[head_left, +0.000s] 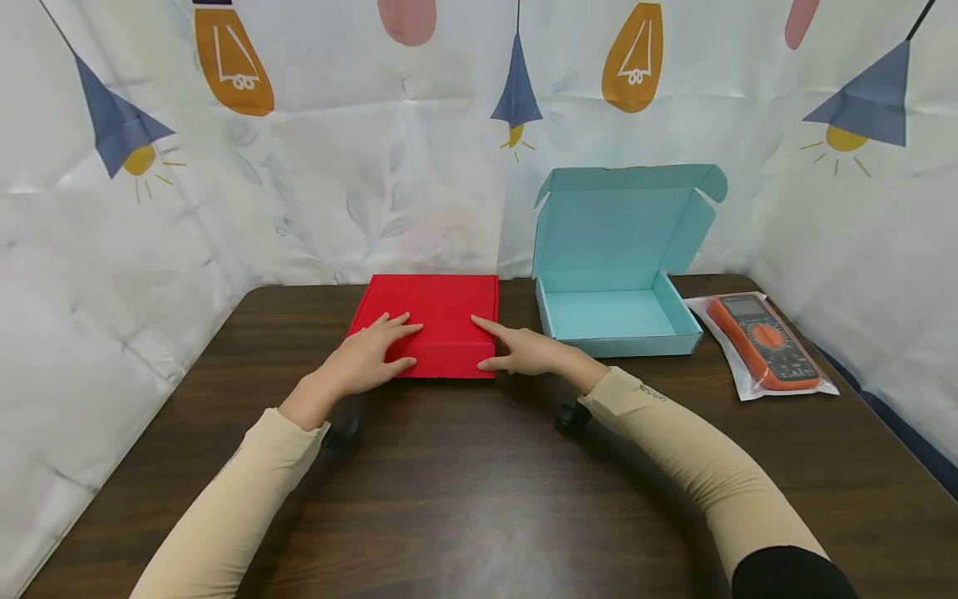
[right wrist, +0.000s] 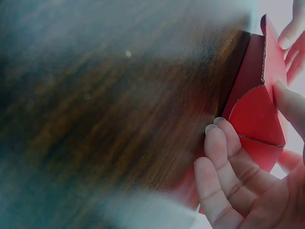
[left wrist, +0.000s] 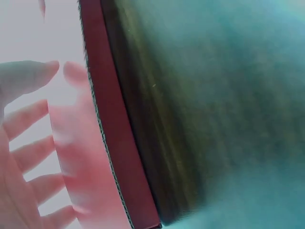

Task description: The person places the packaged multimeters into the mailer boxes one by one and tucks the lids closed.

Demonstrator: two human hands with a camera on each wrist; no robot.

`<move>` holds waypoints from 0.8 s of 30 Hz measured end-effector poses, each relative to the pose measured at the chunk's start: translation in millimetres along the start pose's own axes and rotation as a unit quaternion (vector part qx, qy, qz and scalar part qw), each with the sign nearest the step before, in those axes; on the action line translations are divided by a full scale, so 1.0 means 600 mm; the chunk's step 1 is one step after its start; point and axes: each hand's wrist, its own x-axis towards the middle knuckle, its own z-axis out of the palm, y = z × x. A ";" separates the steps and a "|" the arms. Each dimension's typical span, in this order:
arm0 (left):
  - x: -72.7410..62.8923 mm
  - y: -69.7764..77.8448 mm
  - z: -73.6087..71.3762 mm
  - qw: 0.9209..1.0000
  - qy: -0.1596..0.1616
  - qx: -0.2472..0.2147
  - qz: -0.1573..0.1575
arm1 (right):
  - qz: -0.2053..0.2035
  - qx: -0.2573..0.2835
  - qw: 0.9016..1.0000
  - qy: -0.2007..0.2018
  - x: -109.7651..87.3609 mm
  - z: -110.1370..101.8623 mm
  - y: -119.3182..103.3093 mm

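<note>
A red cardboard box (head_left: 441,304) lies on the table with its lid folded over. My left hand (head_left: 367,353) rests on the lid's left part, fingers spread. At the box's right front corner is my right hand (head_left: 527,349), its index finger and thumb extended over the lid. The right wrist view shows a rounded side flap (right wrist: 255,112) standing out of the box's side near the right fingers (right wrist: 217,148), which are slightly bent. Along the front, the lid's edge sits apart from the dark red front wall (left wrist: 121,114) in the left wrist view. Glare washes out the lid there.
To the right stands a light blue box (head_left: 621,312), its lid raised. Further right, an orange multimeter (head_left: 767,337) lies on or in a clear plastic bag (head_left: 737,366). The dark wooden table (head_left: 449,499) backs onto a patterned white curtain (head_left: 322,166).
</note>
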 end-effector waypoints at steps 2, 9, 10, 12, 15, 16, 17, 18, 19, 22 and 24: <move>-0.006 0.002 0.002 1.000 0.014 0.002 0.000 | 0.000 0.001 1.000 -0.001 -0.001 -0.001 0.001; -0.026 -0.012 -0.004 0.996 0.087 -0.003 -0.026 | 0.001 0.007 1.000 -0.005 -0.001 -0.003 0.003; -0.029 -0.015 -0.006 0.995 0.095 -0.003 -0.031 | 0.001 0.007 1.000 -0.006 -0.001 -0.003 0.003; -0.037 -0.022 -0.008 0.993 0.106 -0.005 -0.044 | 0.000 0.008 1.000 -0.008 0.000 -0.003 0.003; -0.051 -0.027 -0.009 0.991 0.115 -0.015 -0.070 | -0.009 0.009 1.000 -0.014 0.004 -0.003 0.011; -0.055 -0.028 -0.008 0.990 0.117 -0.020 -0.080 | -0.009 0.010 1.000 -0.016 0.004 -0.003 0.011; -0.059 -0.029 -0.008 0.988 0.120 -0.025 -0.089 | -0.009 0.011 1.000 -0.017 0.004 -0.002 0.011; -0.063 -0.029 -0.007 0.987 0.122 -0.030 -0.097 | -0.008 0.010 1.000 -0.018 0.004 -0.002 0.010; -0.067 -0.030 -0.006 0.986 0.125 -0.036 -0.104 | -0.007 0.010 1.000 -0.018 0.004 -0.001 0.010; -0.078 -0.031 -0.004 0.983 0.128 -0.046 -0.123 | 0.002 0.009 1.000 -0.013 0.001 0.000 0.001; -0.084 -0.032 -0.004 0.982 0.125 -0.053 -0.129 | 0.005 0.008 1.000 -0.009 0.001 0.000 0.002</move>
